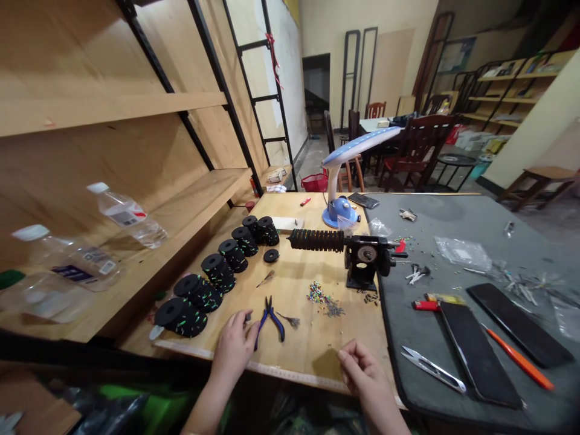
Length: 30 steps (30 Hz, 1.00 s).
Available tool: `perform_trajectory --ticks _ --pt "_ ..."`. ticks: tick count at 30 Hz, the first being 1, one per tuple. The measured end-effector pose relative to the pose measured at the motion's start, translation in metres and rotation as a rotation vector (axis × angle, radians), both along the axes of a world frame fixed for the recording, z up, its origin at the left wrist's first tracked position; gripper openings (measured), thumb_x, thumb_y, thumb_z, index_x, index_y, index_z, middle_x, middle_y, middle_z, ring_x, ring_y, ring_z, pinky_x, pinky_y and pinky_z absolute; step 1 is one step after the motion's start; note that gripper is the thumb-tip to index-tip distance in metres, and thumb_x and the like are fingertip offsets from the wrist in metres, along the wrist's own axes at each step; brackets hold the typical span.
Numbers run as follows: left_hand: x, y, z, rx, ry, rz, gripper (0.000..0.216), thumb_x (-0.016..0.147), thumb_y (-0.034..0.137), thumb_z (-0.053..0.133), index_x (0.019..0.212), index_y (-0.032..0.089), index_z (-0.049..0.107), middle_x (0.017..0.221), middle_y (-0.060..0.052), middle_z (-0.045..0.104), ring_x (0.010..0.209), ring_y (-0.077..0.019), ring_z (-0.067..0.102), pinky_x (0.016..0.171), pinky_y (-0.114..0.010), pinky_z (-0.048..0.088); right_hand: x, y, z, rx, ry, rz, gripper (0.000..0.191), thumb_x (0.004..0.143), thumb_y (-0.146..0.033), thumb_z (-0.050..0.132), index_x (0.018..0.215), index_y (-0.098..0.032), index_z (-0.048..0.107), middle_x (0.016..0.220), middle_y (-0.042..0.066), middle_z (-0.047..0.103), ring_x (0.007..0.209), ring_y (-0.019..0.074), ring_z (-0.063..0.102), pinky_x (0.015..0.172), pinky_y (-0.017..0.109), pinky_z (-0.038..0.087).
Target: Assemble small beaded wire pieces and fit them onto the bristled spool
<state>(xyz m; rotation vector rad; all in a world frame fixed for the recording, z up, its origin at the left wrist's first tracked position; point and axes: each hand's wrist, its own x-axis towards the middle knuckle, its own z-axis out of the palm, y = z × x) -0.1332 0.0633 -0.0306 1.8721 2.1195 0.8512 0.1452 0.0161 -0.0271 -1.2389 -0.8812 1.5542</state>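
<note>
My left hand (233, 343) rests at the near edge of the wooden board, thumb and fingers apart around a small dark tuft (248, 318). Beside its thumb lie blue-handled pliers (270, 320) with their handles spread. Another feathery dark tuft (292, 321) is just right of the pliers. My right hand (362, 370) hovers over the board's near right edge, thumb and fingertips pinched; anything between them is too small to make out. Multicoloured beads (317, 293) and small grey pieces (334, 309) are heaped beyond it. A black hand-cranked winder (365, 257) carries a ridged black roll (317, 240).
Stacks of black foam discs (181, 316) line the board's left side. A blue lamp (339, 211) stands at the back. On the grey mat are thread snips (432, 370), two phone-like black slabs (480, 353), an orange tool (519, 357) and a red lighter (426, 306).
</note>
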Motion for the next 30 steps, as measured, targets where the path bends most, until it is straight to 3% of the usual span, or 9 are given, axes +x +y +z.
perform_trajectory --ticks 4,8,10,12,15,17,22,26,30 --pt "-0.004 0.007 -0.005 -0.035 0.095 -0.076 0.043 0.084 0.038 0.047 0.116 0.012 0.057 0.111 -0.017 0.068 0.104 -0.0313 0.064 0.09 -0.045 0.051 0.003 -0.001 -0.002 -0.077 0.13 -0.09 0.052 0.061 -0.066 0.072 0.066 -0.021 0.048 0.042 -0.011 0.04 0.036 0.0036 0.022 0.039 0.018 0.014" --pt "0.01 0.007 0.019 -0.026 0.176 -0.084 0.04 0.084 0.034 0.046 0.113 0.012 0.061 0.115 -0.019 0.067 0.109 -0.0339 0.061 0.093 -0.046 0.048 0.006 -0.003 0.0 -0.089 0.166 -0.129 0.053 0.06 -0.066 0.074 0.066 -0.02 0.047 0.042 -0.012 0.041 0.035 0.0029 0.021 0.039 0.017 0.012" --pt "0.031 0.004 0.037 -0.001 0.157 -0.104 0.033 0.081 0.033 0.05 0.103 0.014 0.066 0.106 -0.017 0.071 0.102 -0.0354 0.063 0.091 -0.048 0.048 0.008 -0.005 -0.001 -0.091 0.174 -0.131 0.053 0.06 -0.066 0.074 0.066 -0.02 0.047 0.042 -0.011 0.041 0.036 0.0031 0.021 0.039 0.017 0.012" --pt "0.064 0.001 0.054 0.031 0.016 -0.174 0.027 0.081 0.034 0.054 0.096 0.018 0.069 0.093 -0.013 0.074 0.087 -0.031 0.067 0.081 -0.042 0.052 0.01 -0.006 -0.005 -0.084 0.183 -0.132 0.052 0.062 -0.065 0.073 0.066 -0.02 0.047 0.042 -0.012 0.039 0.037 0.0033 0.021 0.039 0.017 0.012" --pt "0.131 0.002 0.066 -0.081 -0.3 -0.52 0.017 0.084 0.027 0.056 0.09 0.021 0.07 0.084 -0.007 0.074 0.076 -0.0223 0.068 0.07 -0.029 0.052 0.012 -0.007 -0.016 -0.08 0.184 -0.134 0.053 0.061 -0.067 0.073 0.065 -0.021 0.046 0.041 -0.013 0.035 0.037 0.0032 0.018 0.038 0.018 0.01" --pt "0.175 0.011 0.065 -0.18 -0.323 -0.637 0.016 0.084 0.021 0.055 0.087 0.02 0.071 0.083 -0.008 0.074 0.075 -0.021 0.067 0.069 -0.027 0.05 0.013 -0.007 -0.027 -0.087 0.181 -0.134 0.056 0.057 -0.07 0.072 0.063 -0.021 0.045 0.04 -0.013 0.033 0.036 0.0029 0.017 0.037 0.018 0.008" --pt "0.246 0.05 0.047 -0.267 -0.088 -0.557 0.018 0.085 0.012 0.051 0.088 0.015 0.068 0.089 -0.013 0.071 0.082 -0.0237 0.064 0.074 -0.033 0.045 0.014 -0.008 -0.046 -0.091 0.168 -0.145 0.061 0.053 -0.078 0.067 0.062 -0.022 0.044 0.036 -0.013 0.033 0.032 0.003 0.018 0.033 0.018 0.011" --pt "0.264 0.073 0.039 -0.344 0.017 -0.497 0.014 0.086 0.013 0.054 0.092 0.008 0.065 0.089 -0.021 0.069 0.083 -0.0269 0.064 0.074 -0.037 0.045 0.018 -0.01 -0.045 -0.089 0.167 -0.148 0.059 0.056 -0.076 0.067 0.063 -0.022 0.045 0.037 -0.013 0.035 0.032 0.0028 0.018 0.032 0.017 0.013" --pt "0.267 0.081 0.037 -0.426 0.077 -0.487 0.015 0.09 0.022 0.056 0.097 0.011 0.064 0.096 -0.01 0.068 0.087 -0.0211 0.064 0.08 -0.038 0.049 0.024 -0.013 -0.041 -0.099 0.19 -0.164 0.057 0.058 -0.073 0.069 0.065 -0.021 0.046 0.04 -0.012 0.036 0.035 0.0029 0.019 0.034 0.016 0.013"
